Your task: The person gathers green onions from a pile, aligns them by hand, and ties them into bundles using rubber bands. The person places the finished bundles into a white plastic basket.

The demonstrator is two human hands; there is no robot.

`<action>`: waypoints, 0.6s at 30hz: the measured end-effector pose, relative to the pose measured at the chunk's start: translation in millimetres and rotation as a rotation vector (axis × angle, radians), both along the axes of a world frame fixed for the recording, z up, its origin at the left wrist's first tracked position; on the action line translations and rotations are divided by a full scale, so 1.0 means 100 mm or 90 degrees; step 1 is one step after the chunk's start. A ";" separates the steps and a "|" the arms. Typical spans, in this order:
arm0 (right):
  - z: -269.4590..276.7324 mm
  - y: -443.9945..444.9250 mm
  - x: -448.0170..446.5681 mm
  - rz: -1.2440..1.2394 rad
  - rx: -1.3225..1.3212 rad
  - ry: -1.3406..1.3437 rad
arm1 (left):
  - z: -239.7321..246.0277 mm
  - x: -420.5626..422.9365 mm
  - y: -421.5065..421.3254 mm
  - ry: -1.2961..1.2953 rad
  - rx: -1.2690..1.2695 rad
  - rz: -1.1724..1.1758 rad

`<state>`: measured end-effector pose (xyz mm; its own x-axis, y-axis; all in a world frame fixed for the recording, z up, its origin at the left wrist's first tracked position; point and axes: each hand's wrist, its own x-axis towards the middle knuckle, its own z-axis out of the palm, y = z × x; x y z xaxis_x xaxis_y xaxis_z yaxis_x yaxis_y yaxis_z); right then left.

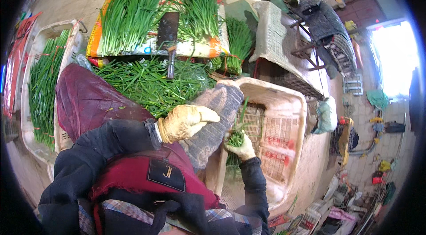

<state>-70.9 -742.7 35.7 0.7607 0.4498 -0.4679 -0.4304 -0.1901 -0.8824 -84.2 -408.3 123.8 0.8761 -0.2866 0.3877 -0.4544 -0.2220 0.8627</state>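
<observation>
My left hand (188,123), in a soiled pale-yellow glove, is over my sleeve-covered right knee, a grey-and-pink knitted fabric (216,115). Nothing shows in it; the fingers are loosely bent, with a gap between them. My right hand (244,150), gloved too, grips a bundle of green chives (236,138) by the side of a white plastic crate (283,128). The bundle's cut ends face up towards me. Ahead, a cleaver (167,30) rests on a sack-covered board (123,51) between two heaps of long chives (131,18) (199,10).
Loose chive leaves (156,85) pile up between my knees. Tied bundles of chives fill a crate (78,31) at the left. Another bundle (236,45) stands right of the board, near an upturned crate (271,31). A dark jacket (321,18) hangs over a frame beyond.
</observation>
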 end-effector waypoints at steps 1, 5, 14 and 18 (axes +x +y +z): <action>0.18 0.23 -0.04 0.001 -0.097 -0.091 | -0.06 -0.03 0.00 -0.021 -0.005 0.008; 0.21 0.32 -0.21 -0.061 -0.212 -0.236 | 0.05 -0.15 0.02 -0.026 -0.007 -0.014; 0.56 -0.18 -0.27 -0.534 0.142 -0.293 | 0.26 -0.26 0.08 0.514 -0.331 -0.230; 1.61 0.59 -0.28 -0.466 -0.014 -0.554 | 0.36 -0.22 -0.02 0.760 -0.389 -0.414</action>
